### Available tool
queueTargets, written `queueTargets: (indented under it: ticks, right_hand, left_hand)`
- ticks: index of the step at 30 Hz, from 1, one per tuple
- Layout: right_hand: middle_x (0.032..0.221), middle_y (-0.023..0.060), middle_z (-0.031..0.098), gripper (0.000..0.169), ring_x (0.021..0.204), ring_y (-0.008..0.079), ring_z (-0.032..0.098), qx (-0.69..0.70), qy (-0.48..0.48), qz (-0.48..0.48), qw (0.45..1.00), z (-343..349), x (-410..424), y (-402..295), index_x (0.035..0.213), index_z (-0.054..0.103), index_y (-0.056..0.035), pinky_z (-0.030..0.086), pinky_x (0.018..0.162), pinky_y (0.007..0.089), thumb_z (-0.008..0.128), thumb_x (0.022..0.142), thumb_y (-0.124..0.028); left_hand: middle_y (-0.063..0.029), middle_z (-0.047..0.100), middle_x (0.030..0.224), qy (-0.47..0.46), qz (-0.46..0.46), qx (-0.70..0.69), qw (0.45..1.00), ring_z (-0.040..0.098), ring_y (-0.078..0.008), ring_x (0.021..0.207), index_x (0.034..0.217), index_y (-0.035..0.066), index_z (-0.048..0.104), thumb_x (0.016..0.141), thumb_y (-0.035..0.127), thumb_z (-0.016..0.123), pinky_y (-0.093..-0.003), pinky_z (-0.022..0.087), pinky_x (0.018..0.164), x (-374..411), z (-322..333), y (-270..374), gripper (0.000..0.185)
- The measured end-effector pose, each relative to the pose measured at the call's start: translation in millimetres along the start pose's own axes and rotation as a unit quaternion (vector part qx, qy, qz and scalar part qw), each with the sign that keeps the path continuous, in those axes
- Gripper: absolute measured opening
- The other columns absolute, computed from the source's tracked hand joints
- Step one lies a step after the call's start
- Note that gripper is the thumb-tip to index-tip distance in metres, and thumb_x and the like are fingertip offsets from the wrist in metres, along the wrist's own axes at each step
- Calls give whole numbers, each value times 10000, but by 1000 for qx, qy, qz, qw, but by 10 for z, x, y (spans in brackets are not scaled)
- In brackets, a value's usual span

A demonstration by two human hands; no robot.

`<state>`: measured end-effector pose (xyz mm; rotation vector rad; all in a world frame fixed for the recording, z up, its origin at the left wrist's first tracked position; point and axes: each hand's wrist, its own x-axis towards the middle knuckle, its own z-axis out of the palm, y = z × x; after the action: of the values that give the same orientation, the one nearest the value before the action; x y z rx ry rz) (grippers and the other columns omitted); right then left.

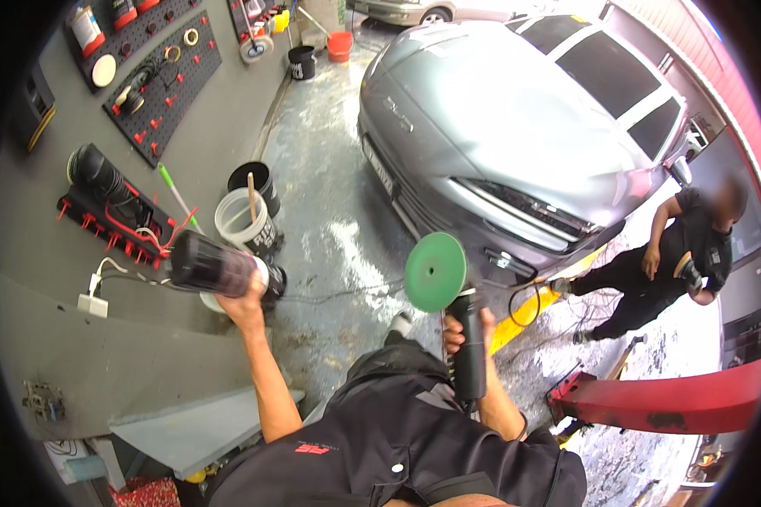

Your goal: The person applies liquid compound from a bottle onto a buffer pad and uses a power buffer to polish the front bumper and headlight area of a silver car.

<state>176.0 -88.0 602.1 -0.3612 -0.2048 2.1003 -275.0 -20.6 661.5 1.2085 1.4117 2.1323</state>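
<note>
My left hand (246, 303) grips a dark bottle (212, 265) with a printed label and a white end, held out over the wall side. My right hand (464, 333) is closed around the black body of a rotary polisher (468, 355). The polisher's round green pad (435, 272) faces up towards me, and its cord trails below the handle. Ahead stands a silver-grey car (463, 146), its front corner and headlight beyond the pad. Whether the pad turns, I cannot tell.
A co-worker (691, 253) in black stands right of the car, holding another polisher (687, 271). Buckets (228, 218) stand by the left wall beneath a pegboard (171, 82). Cables (330, 295) cross the wet-looking floor. A red lift arm (659, 396) extends at right; a grey shelf (196, 428) is lower left.
</note>
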Motion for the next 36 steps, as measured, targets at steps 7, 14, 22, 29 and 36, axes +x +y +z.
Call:
queueTargets:
  ticks: [7, 14, 22, 29, 36]
  right_hand:
    - [956, 91, 485, 684, 794, 179, 526, 114, -66, 171, 976, -212, 886, -100, 1308, 448, -72, 514, 703, 338, 634, 865, -560]
    - [1044, 161, 550, 694, 799, 222, 600, 61, -118, 233, 963, 57, 1834, -508, 1344, 466, -21, 572, 682, 403, 630, 871, -502]
    - [1018, 145, 543, 711, 788, 231, 613, 84, -128, 305, 940, 106, 2573, -701, 1422, 407, -31, 589, 676, 420, 606, 889, -457]
    - [979, 129, 508, 720, 778, 221, 575, 128, -151, 307, 931, 154, 3140, -824, 1439, 386, -28, 573, 668, 420, 592, 899, -459]
    - [978, 137, 520, 729, 812, 246, 617, 136, -176, 250, 942, 143, 3953, -947, 1497, 306, -20, 600, 695, 430, 559, 941, -419]
  left_hand:
    - [-150, 611, 1246, 39, 61, 46, 996, 609, -221, 1145, 1315, -42, 506, 781, 52, 790, -381, 458, 1047, 596, 253, 184, 612]
    - [-171, 625, 1276, 98, 151, 142, 973, 619, -234, 1164, 1337, -87, 511, 795, 63, 790, -381, 443, 1069, 1323, 585, 703, 628]
    - [-226, 568, 1362, 185, 175, 151, 955, 607, -289, 1213, 1407, -100, 416, 827, 33, 752, -410, 454, 1081, 1372, 651, 250, 683]
    - [-227, 577, 1358, 197, 207, 194, 938, 619, -289, 1201, 1397, -116, 441, 822, 18, 747, -415, 444, 1090, 1936, 860, -125, 665]
    - [-198, 613, 1289, 193, 70, 11, 979, 662, -271, 1072, 1300, -114, 532, 864, 162, 784, -397, 578, 933, 2670, 1154, -1383, 574]
